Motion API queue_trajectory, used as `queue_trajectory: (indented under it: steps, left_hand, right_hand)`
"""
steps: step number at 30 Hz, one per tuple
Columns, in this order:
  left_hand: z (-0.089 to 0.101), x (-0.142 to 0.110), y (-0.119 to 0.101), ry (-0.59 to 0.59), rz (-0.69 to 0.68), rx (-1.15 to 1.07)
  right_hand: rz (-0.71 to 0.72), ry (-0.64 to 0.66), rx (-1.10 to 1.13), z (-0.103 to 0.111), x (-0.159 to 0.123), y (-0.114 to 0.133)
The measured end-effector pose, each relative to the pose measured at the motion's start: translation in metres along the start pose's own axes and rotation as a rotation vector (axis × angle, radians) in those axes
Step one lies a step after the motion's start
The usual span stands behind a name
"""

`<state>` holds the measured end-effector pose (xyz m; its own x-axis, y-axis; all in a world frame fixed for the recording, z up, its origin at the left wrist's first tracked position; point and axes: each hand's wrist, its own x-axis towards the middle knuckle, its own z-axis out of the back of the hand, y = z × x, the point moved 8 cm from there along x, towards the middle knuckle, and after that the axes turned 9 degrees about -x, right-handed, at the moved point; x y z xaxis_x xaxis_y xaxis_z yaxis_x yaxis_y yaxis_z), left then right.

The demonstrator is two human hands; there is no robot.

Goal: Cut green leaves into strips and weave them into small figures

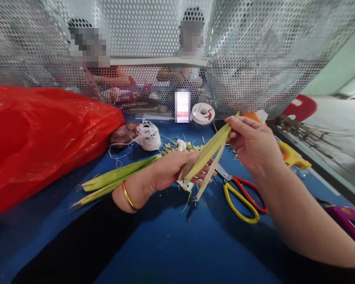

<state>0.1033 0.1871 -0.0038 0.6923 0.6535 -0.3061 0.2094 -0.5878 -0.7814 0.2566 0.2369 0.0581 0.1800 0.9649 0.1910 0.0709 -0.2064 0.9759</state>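
Note:
Above the blue table (165, 244) a long yellow-green leaf (208, 152) slants up to the right, folded lengthwise, with a narrower strip (208, 177) hanging from its upper end. My left hand (180, 165), a gold bangle at its wrist, is closed around the lower part, thumb on top and fingers underneath. The upper tip is pinched between thumb and fingers of my right hand (251, 138). Scissors (239, 193) with one red and one yellow handle lie below my right hand, blades partly hidden. Green leaf stalks (118, 173) rest left of my left wrist. Cut scraps (182, 146) lie behind my hands.
A red plastic bag (47, 134) fills the left side. Farther back are white string (149, 136), a ribbon spool (203, 113) and a lit phone (182, 105). Yellow tool (294, 155) stands right. Behind a perforated metal screen (142, 31), two people sit.

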Motion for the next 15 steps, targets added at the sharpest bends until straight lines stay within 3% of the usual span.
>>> queue_trajectory:
  steps: [5,11,15]
  left_hand:
    - [-0.002,0.001,0.006,0.028,0.063,-0.046]
    - [-0.011,-0.007,0.012,0.043,0.082,0.005]
    - [-0.008,-0.006,0.016,0.004,0.069,-0.012]
  right_hand:
    - [-0.038,-0.005,0.015,0.003,0.006,-0.013]
    - [-0.149,0.107,0.071,-0.019,-0.005,-0.023]
    - [-0.111,0.098,0.022,-0.024,-0.009,-0.026]
